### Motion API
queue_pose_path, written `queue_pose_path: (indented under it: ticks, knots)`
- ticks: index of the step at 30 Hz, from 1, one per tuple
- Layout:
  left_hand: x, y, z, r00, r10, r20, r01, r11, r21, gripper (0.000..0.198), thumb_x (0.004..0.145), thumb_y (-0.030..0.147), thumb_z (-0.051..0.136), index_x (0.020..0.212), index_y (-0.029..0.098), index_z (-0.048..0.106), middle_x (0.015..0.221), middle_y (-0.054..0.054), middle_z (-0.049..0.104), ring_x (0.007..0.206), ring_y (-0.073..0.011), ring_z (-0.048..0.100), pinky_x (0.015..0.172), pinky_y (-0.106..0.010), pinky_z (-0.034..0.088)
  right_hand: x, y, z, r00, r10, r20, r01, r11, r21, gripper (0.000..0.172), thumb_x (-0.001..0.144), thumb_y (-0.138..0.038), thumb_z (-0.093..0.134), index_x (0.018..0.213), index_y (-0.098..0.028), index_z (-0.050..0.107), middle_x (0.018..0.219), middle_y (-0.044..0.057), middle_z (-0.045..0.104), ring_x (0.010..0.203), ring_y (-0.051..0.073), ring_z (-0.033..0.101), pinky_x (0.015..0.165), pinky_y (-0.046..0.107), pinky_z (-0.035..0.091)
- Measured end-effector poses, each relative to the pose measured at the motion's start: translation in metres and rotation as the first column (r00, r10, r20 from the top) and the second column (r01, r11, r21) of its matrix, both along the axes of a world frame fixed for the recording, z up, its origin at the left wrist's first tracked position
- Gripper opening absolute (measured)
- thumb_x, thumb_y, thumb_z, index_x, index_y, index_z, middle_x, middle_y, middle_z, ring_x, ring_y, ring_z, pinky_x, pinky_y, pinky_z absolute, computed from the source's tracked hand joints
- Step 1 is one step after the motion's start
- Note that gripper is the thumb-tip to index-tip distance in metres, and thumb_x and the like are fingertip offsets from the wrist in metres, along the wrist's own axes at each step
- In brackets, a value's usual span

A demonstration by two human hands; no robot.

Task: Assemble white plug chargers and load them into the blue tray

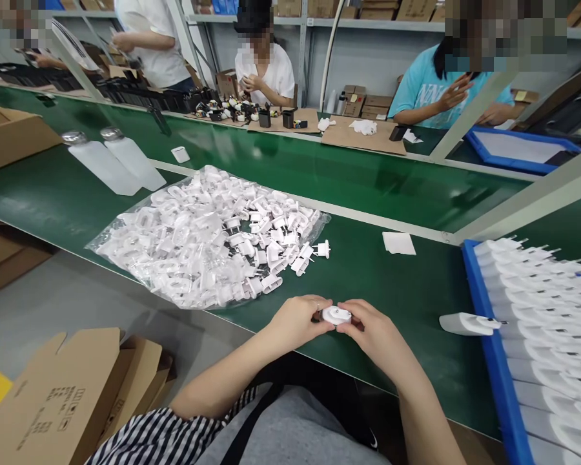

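White plug (pixel 337 315) pinched, left grip (pixel 300 318), right grip (pixel 375 330)

Observed from where I stand: left hand (pixel 300 320) and right hand (pixel 372 329) raised close together before the torso (pixel 290 429), fingertips facing. Fingers (pixel 319 301) on both are bent in a pinch, thumbs (pixel 323 329) nearer the body. Left forearm (pixel 232 371) and right forearm (pixel 411 381), both bare, converge inward.

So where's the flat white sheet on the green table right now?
In the head view, the flat white sheet lies right of centre on the green table, between the heap of white plug pieces and the blue tray, beyond the right hand.
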State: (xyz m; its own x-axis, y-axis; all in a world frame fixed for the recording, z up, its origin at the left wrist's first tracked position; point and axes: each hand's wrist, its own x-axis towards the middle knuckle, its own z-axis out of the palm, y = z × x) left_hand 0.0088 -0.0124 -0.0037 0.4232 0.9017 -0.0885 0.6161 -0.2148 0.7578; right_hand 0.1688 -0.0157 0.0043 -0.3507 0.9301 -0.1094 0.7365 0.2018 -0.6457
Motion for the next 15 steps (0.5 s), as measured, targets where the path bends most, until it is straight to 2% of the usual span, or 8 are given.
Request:
queue_pose_path:
  ticks: [2,4,6,10,13,15]
  knots:
    - [0.004,0.006,0.015,0.976,-0.043,-0.214,0.042,0.999,-0.014,0.024,0.068,0.029,0.051,0.089,0.020,0.056,0.086,-0.002,0.057,0.070,-0.0133,0.053,0.063,-0.023,0.041,-0.002,0.004,0.005,0.997,0.042,0.067,-0.041,0.999,-0.018,0.016,0.070,-0.018,0.043,0.082,-0.022,0.052,0.089,0.000,0.054,0.068,0.012,0.053,0.059,0.022,0.040]
    - [0.012,0.013,0.030,0.903,-0.093,-0.419,0.064,0.994,-0.084,0.017,0.065,0.023,0.054,0.079,0.017,0.059,0.072,-0.003,0.058,0.065,-0.0159,0.054,0.059,-0.024,0.041,-0.006,0.008,0.010,0.984,0.080,0.158,-0.074,0.996,-0.042,0.013,0.068,-0.017,0.043,0.077,-0.021,0.052,0.084,0.000,0.055,0.065,0.013,0.053,0.055,0.023,0.038]
    - [0.023,0.022,0.042,0.830,-0.152,-0.537,0.071,0.983,-0.168,0.009,0.059,0.015,0.058,0.068,0.015,0.060,0.062,-0.004,0.057,0.062,-0.0173,0.054,0.056,-0.024,0.041,-0.010,0.012,0.014,0.962,0.104,0.253,-0.090,0.994,-0.067,0.011,0.066,-0.014,0.044,0.070,-0.020,0.052,0.076,0.000,0.056,0.060,0.013,0.052,0.050,0.022,0.036]
    - [0.043,0.036,0.049,0.781,-0.213,-0.587,0.070,0.964,-0.257,0.014,0.049,0.009,0.063,0.062,0.013,0.059,0.064,-0.007,0.058,0.064,-0.0192,0.055,0.053,-0.023,0.041,-0.019,0.016,0.022,0.917,0.108,0.384,-0.077,0.992,-0.096,0.013,0.063,-0.008,0.041,0.061,-0.017,0.050,0.063,0.003,0.056,0.053,0.013,0.051,0.043,0.021,0.029]
    - [0.050,0.042,0.048,0.776,-0.193,-0.601,0.066,0.972,-0.227,0.016,0.048,0.005,0.062,0.063,0.012,0.059,0.068,-0.010,0.059,0.065,-0.0204,0.055,0.052,-0.024,0.041,-0.020,0.022,0.023,0.882,0.060,0.468,-0.046,0.998,-0.040,0.016,0.062,-0.006,0.039,0.060,-0.016,0.051,0.058,0.005,0.056,0.048,0.014,0.050,0.040,0.021,0.025]
    - [0.050,0.047,0.049,0.762,-0.235,-0.604,0.128,0.968,-0.216,0.016,0.048,0.004,0.061,0.063,0.011,0.059,0.068,-0.011,0.059,0.064,-0.0209,0.055,0.051,-0.025,0.041,-0.018,0.029,0.023,0.876,0.054,0.478,-0.046,0.999,-0.030,0.015,0.061,-0.006,0.039,0.057,-0.016,0.050,0.056,0.004,0.056,0.046,0.013,0.049,0.039,0.021,0.024]
